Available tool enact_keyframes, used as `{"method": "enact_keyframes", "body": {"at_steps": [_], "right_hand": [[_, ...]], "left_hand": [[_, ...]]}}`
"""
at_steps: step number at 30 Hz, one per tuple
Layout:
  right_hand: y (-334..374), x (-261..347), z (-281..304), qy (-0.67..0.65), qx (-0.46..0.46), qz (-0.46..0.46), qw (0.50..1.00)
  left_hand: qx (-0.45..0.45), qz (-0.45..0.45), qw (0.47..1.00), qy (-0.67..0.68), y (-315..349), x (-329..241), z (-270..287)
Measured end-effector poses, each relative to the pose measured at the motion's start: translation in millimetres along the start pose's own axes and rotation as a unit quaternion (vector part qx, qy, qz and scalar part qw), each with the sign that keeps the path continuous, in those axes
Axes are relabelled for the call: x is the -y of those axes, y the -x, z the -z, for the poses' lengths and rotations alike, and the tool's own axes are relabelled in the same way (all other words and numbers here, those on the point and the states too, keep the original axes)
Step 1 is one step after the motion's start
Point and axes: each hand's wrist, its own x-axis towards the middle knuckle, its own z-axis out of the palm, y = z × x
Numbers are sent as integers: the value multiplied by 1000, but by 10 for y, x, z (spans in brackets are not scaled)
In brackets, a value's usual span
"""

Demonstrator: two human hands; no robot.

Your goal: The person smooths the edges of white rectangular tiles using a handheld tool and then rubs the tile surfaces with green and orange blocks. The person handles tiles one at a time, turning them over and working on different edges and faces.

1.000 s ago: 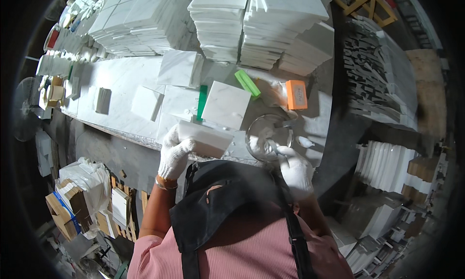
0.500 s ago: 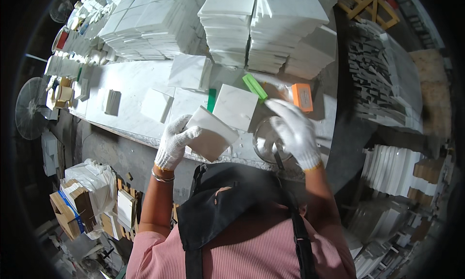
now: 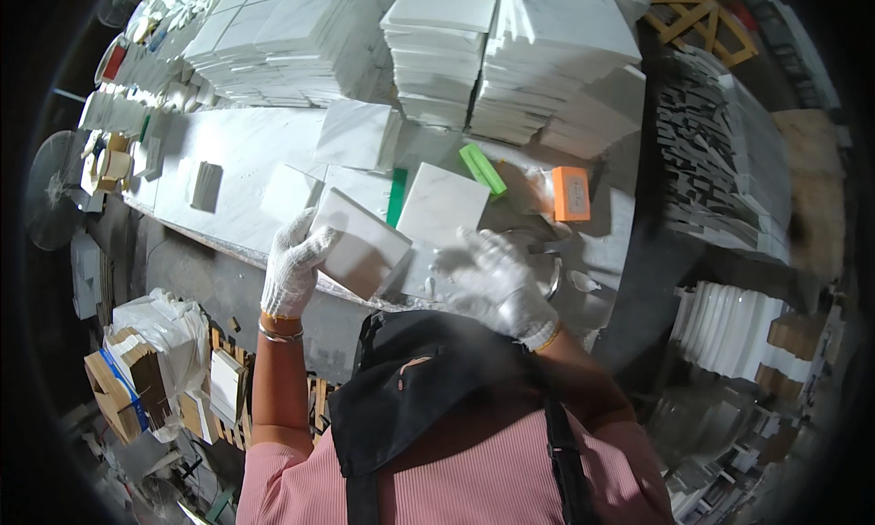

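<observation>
My left hand (image 3: pixel 293 265), in a white knit glove, grips the left edge of a white marble tile (image 3: pixel 360 242) and holds it tilted above the near edge of the white worktable (image 3: pixel 237 147). My right hand (image 3: pixel 492 283), also gloved, is blurred; its fingers are spread and it hovers just right of the tile, above a round metal bowl (image 3: pixel 552 272). It holds nothing that I can see. Another white tile (image 3: pixel 442 206) lies flat on the table just beyond my hands.
Tall stacks of white tiles (image 3: pixel 510 60) line the far side of the table. A green block (image 3: pixel 481 168) and an orange sanding block (image 3: pixel 571 193) lie to the right. Cartons and bagged tiles (image 3: pixel 155 352) sit on the floor at the lower left.
My right hand has swung from over the bowl leftward and down toward the held tile. The tile in my left hand has tipped and risen slightly.
</observation>
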Motion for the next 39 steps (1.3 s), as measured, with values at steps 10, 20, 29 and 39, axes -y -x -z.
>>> {"method": "enact_keyframes", "body": {"at_steps": [10, 20, 29, 39], "right_hand": [[-69, -1179, 808, 308, -51, -375, 873], [-163, -773, 1077, 321, -80, -386, 861], [-112, 18, 776, -457, -289, -366, 758], [17, -121, 36, -526, -300, -352, 714]], "left_hand": [[246, -36, 897, -365, -692, -242, -988], [184, -246, 719, -624, -639, -92, -1136], [247, -317, 691, -601, -574, 200, -1179], [248, -313, 659, -638, -676, 247, -1145]]}}
